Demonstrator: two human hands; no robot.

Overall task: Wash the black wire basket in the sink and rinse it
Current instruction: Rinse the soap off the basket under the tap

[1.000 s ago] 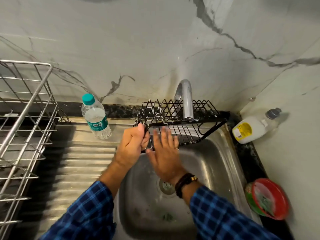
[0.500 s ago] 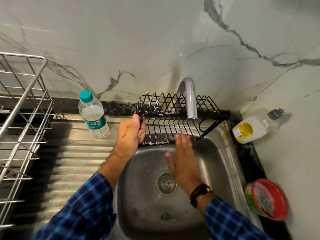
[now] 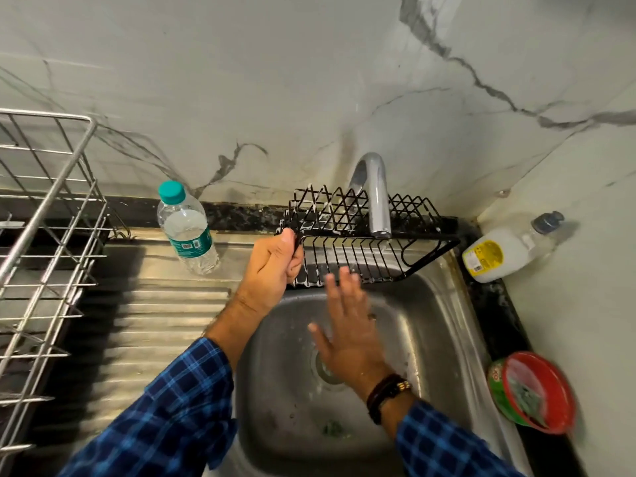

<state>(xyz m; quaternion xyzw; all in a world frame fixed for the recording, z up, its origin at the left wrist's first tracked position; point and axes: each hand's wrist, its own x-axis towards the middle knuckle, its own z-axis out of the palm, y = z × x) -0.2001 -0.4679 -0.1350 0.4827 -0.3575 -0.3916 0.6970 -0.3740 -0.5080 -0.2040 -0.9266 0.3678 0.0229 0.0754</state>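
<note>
The black wire basket is held up over the far edge of the steel sink, right under the spout of the tap, with white flecks clinging to some of its far-left wires. The left hand has its fingers curled tight round the basket's left end. The right hand is flat, fingers straight and spread, over the sink bowl with its fingertips at the basket's near edge; motion blur hides whether they touch the wires. A dark band sits on the right wrist, and both arms wear blue checked sleeves. On the ribbed drainboard to the left stands a water bottle with a teal cap, and a steel dish rack fills the far left. On the dark worktop to the right lie a white bottle on its side and, nearer, a red-lidded tub.
</note>
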